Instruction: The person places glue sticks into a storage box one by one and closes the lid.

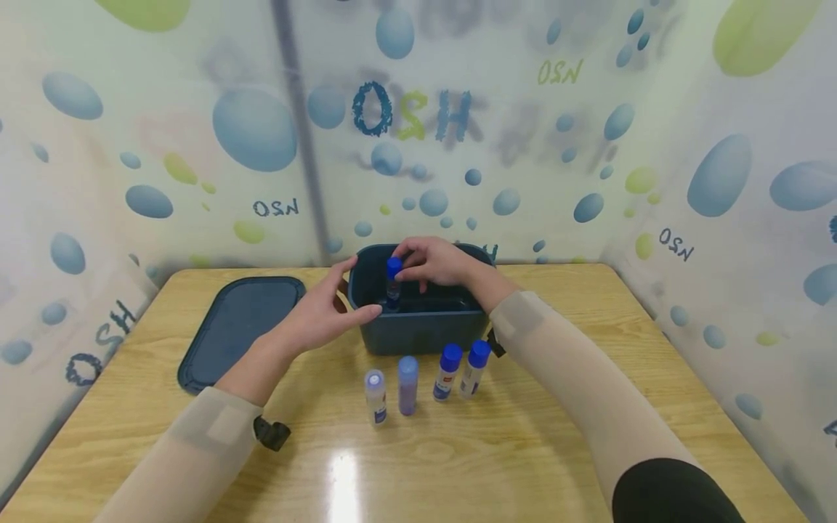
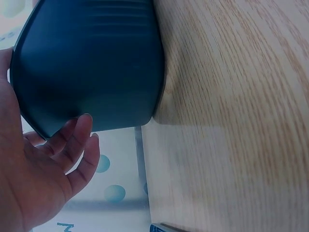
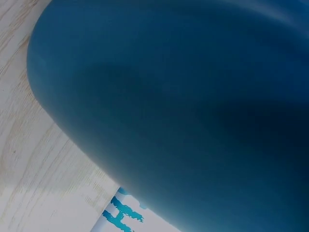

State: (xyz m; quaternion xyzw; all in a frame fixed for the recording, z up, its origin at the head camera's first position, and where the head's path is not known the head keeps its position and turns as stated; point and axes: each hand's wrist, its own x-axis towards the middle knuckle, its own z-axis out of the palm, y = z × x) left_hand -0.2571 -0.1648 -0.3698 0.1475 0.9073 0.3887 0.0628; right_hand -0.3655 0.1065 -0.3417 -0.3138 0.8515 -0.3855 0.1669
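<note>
A dark blue plastic bin (image 1: 425, 334) stands near the back of the table. My left hand (image 1: 320, 312) grips its left end, the thumb on the front rim; in the left wrist view curled fingers (image 2: 79, 140) touch the outer wall. My right hand (image 1: 439, 261) reaches over the bin and pinches a blue-capped glue stick (image 1: 394, 269) held upright at the left inside. The bin's wall (image 3: 159, 121) fills most of the right wrist view and hides the right hand there. In front of the bin stand two blue-capped glue sticks (image 1: 447, 374) and two pale-capped ones (image 1: 407, 388).
A dark blue lid (image 1: 242, 327) lies flat on the wooden table (image 1: 556, 450), left of the bin. Patterned white curtains (image 1: 523, 145) close off the back and both sides. A black strap piece (image 1: 271, 434) sticks out at the left wrist.
</note>
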